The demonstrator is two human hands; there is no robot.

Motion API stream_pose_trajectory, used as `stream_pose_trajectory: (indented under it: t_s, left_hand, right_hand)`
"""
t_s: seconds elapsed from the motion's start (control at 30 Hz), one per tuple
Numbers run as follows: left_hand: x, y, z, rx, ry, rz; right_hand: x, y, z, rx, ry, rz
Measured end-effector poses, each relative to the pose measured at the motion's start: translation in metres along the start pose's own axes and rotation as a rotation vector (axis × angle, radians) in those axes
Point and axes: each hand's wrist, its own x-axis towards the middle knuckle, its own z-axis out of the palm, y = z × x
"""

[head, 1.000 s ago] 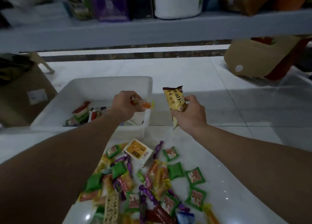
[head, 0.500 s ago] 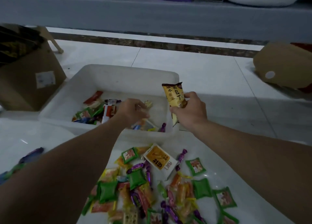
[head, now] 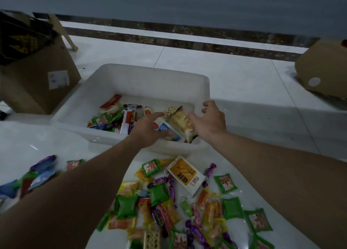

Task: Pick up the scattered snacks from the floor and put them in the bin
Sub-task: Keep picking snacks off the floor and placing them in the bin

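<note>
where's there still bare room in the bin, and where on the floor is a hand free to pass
The bin's far half, along its back wall, is bare. Its near half is crowded with snacks, and the left hand and right hand hover there. Bare tile lies between the bin and the right cardboard box. The floor pile in front is dense.

left hand (head: 148,130), right hand (head: 210,121): fingers spread above bin (head: 131,74) | snacks (head: 159,192) on floor (head: 225,76)
</note>
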Motion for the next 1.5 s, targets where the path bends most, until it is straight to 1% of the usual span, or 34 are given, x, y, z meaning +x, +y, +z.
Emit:
stream_pose_trajectory:
  t_s: [0.17, 0.27, 0.43, 0.53, 0.7, 0.8, 0.97, 1.1, 1.23, 1.33, 1.5]
  left_hand:
    - [-0.016, 0.022, 0.003, -0.032, 0.02, 0.003]
    - [-0.029, 0.043, 0.012, -0.045, 0.027, 0.036]
    - [-0.052, 0.09, 0.044, -0.079, 0.013, 0.096]
    - [-0.063, 0.122, 0.077, 0.0, -0.032, 0.138]
    - [-0.085, 0.174, 0.141, 0.089, -0.154, 0.242]
    - [-0.1, 0.194, 0.18, 0.184, -0.241, 0.296]
    - [-0.126, 0.201, 0.242, 0.387, -0.396, 0.42]
    - [-0.142, 0.204, 0.278, 0.487, -0.492, 0.497]
    - [-0.15, 0.208, 0.301, 0.509, -0.552, 0.562]
    - [-0.152, 0.209, 0.314, 0.48, -0.586, 0.602]
    - [-0.155, 0.208, 0.332, 0.415, -0.652, 0.629]
  right_hand:
    - [-0.017, 0.035, -0.034, -0.045, 0.009, 0.033]
    - [-0.033, 0.061, -0.063, -0.099, -0.015, 0.035]
    - [-0.068, 0.104, -0.118, -0.212, -0.05, -0.011]
    - [-0.09, 0.134, -0.152, -0.248, -0.064, -0.006]
    - [-0.122, 0.191, -0.202, -0.245, -0.04, 0.086]
    - [-0.144, 0.225, -0.221, -0.263, -0.025, 0.156]
    - [-0.185, 0.276, -0.235, -0.252, 0.015, 0.324]
    - [-0.214, 0.302, -0.231, -0.286, -0.002, 0.364]
    - [-0.239, 0.314, -0.227, -0.335, -0.04, 0.338]
    - [-0.257, 0.321, -0.23, -0.374, -0.093, 0.333]
    - [-0.289, 0.328, -0.236, -0.384, -0.181, 0.4]
